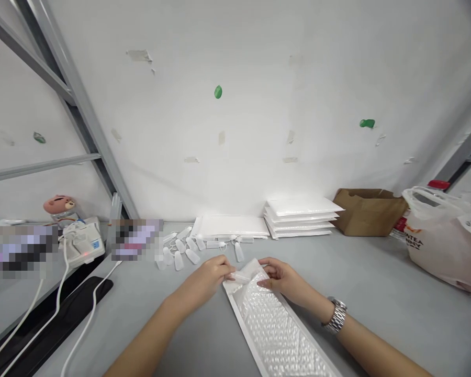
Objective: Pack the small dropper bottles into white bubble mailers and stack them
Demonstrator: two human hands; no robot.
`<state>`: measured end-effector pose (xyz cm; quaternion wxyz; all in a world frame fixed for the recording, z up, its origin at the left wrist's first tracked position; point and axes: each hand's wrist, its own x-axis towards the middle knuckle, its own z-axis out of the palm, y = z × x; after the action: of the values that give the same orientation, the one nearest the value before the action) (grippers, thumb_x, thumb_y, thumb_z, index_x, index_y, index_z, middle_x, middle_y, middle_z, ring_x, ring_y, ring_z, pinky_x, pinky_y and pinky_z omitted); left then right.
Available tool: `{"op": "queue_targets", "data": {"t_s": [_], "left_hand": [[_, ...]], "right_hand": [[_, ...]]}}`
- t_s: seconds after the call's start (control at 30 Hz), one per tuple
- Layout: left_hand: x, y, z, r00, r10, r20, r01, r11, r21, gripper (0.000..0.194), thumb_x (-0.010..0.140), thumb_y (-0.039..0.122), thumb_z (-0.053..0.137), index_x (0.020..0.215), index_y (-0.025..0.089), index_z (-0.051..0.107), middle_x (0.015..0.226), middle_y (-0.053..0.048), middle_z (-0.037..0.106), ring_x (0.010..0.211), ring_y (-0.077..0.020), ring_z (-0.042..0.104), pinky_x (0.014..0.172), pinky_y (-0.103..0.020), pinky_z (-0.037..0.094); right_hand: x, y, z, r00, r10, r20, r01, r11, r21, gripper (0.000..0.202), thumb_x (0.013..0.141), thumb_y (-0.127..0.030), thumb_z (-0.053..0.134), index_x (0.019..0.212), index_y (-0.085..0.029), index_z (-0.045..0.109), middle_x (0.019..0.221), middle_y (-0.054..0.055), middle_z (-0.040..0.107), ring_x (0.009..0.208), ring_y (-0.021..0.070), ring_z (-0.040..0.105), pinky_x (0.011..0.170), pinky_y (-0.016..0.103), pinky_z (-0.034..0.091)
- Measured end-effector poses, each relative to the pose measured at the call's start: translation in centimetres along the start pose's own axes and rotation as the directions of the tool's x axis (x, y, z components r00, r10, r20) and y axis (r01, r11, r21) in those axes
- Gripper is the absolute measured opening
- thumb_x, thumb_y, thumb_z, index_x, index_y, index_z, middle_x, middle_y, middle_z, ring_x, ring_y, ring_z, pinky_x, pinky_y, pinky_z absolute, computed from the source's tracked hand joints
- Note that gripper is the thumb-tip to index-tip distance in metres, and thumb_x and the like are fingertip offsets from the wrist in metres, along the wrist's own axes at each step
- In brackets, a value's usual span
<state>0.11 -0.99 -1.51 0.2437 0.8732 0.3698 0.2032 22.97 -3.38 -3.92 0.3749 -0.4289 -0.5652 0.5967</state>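
Note:
A bubble mailer (277, 319) lies slantwise on the grey table, its bubbled side up and its mouth end away from me. My right hand (277, 275) grips the right edge of that mouth between thumb and fingers. At the left side of the mouth, my left hand (216, 273) pinches a small translucent plastic piece (241, 277), which lies over the mailer's opening. How far it reaches inside cannot be made out. Beyond my left hand are several similar translucent plastic pieces (191, 255), some with thin loops, loosely scattered.
White mailers are stacked (302, 217) against the wall, beside a flatter pile (231, 226). To the right stand a brown cardboard box (369, 212) and a plastic carrier bag (439, 246). On the left are a power strip (84, 243), white cables (94, 298) and a blurred patch (135, 240).

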Motion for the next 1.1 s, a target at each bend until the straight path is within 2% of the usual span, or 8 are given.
{"op": "queue_targets", "data": {"t_s": [0.17,0.37,0.43,0.53,0.67,0.77,0.97,1.1], "left_hand": [[-0.1,0.4,0.1,0.992,-0.090,0.087,0.102,0.984,-0.146,0.031,0.081,0.019,0.039,0.090,0.024,0.068,0.085,-0.003,0.058,0.078,-0.0158,0.057,0.071,-0.025,0.043],[0.5,0.8,1.2,0.966,-0.210,0.149,0.255,0.861,-0.440,0.024,0.073,0.022,0.051,0.092,0.020,0.066,0.082,-0.002,0.063,0.070,-0.0149,0.060,0.065,-0.024,0.046],[0.9,0.9,1.5,0.951,-0.291,0.107,0.299,0.770,-0.564,0.034,0.068,0.024,0.058,0.102,0.019,0.062,0.081,-0.002,0.063,0.068,-0.0154,0.060,0.061,-0.024,0.046],[1.4,0.9,1.9,0.930,-0.367,-0.015,0.257,0.681,-0.686,0.040,0.066,0.027,0.063,0.105,0.016,0.059,0.082,-0.004,0.063,0.065,-0.0151,0.060,0.060,-0.026,0.048],[1.5,0.9,2.7,0.905,-0.400,-0.147,0.198,0.700,-0.686,0.030,0.068,0.031,0.063,0.094,0.015,0.064,0.091,-0.006,0.062,0.065,-0.0135,0.060,0.069,-0.030,0.050],[1.3,1.0,3.3,0.901,-0.362,-0.238,0.123,0.740,-0.661,0.033,0.071,0.036,0.060,0.099,0.019,0.063,0.103,-0.006,0.057,0.075,-0.0149,0.062,0.076,-0.031,0.050],[0.9,2.0,2.9,0.931,-0.290,-0.222,0.177,0.889,-0.422,0.030,0.072,0.041,0.060,0.097,0.023,0.066,0.098,-0.005,0.063,0.093,-0.0202,0.055,0.085,-0.035,0.044],[0.6,2.7,2.7,0.943,-0.237,-0.232,0.155,0.934,-0.321,0.039,0.067,0.045,0.065,0.103,0.029,0.063,0.091,-0.003,0.064,0.098,-0.0222,0.051,0.092,-0.040,0.038]], "right_hand": [[-0.1,0.0,0.1,0.998,-0.022,-0.061,0.016,0.995,-0.100,0.046,0.064,-0.036,0.070,0.105,-0.023,0.053,0.068,-0.005,0.058,0.062,0.0115,0.053,0.058,0.026,0.039],[0.0,-0.3,0.4,0.990,0.029,-0.139,-0.024,0.999,0.039,0.049,0.058,-0.034,0.075,0.100,-0.021,0.054,0.067,-0.005,0.059,0.056,0.0100,0.052,0.055,0.025,0.039],[0.1,-0.2,0.5,0.985,0.066,-0.157,-0.048,0.992,0.116,0.044,0.055,-0.034,0.077,0.091,-0.019,0.057,0.066,-0.004,0.060,0.057,0.0103,0.053,0.058,0.025,0.040],[0.2,-0.1,0.7,0.975,0.132,-0.177,-0.097,0.976,0.193,0.036,0.051,-0.035,0.078,0.073,-0.016,0.057,0.062,-0.003,0.060,0.055,0.0100,0.053,0.057,0.025,0.039],[0.1,0.1,0.7,0.954,0.183,-0.239,-0.125,0.963,0.237,0.035,0.047,-0.036,0.080,0.062,-0.016,0.054,0.057,-0.004,0.056,0.053,0.0094,0.049,0.053,0.024,0.036],[-0.1,0.0,0.8,0.942,0.185,-0.280,-0.113,0.960,0.254,0.035,0.045,-0.035,0.080,0.059,-0.017,0.054,0.058,-0.004,0.056,0.055,0.0104,0.050,0.055,0.024,0.036],[-0.7,-0.9,1.6,0.932,0.214,-0.291,-0.109,0.934,0.340,0.031,0.046,-0.033,0.080,0.055,-0.016,0.055,0.056,-0.003,0.056,0.059,0.0105,0.048,0.058,0.024,0.036],[-1.1,-1.3,2.6,0.926,0.230,-0.300,-0.082,0.897,0.434,0.031,0.047,-0.032,0.080,0.051,-0.016,0.054,0.054,-0.004,0.054,0.058,0.0104,0.049,0.059,0.023,0.037]]}}
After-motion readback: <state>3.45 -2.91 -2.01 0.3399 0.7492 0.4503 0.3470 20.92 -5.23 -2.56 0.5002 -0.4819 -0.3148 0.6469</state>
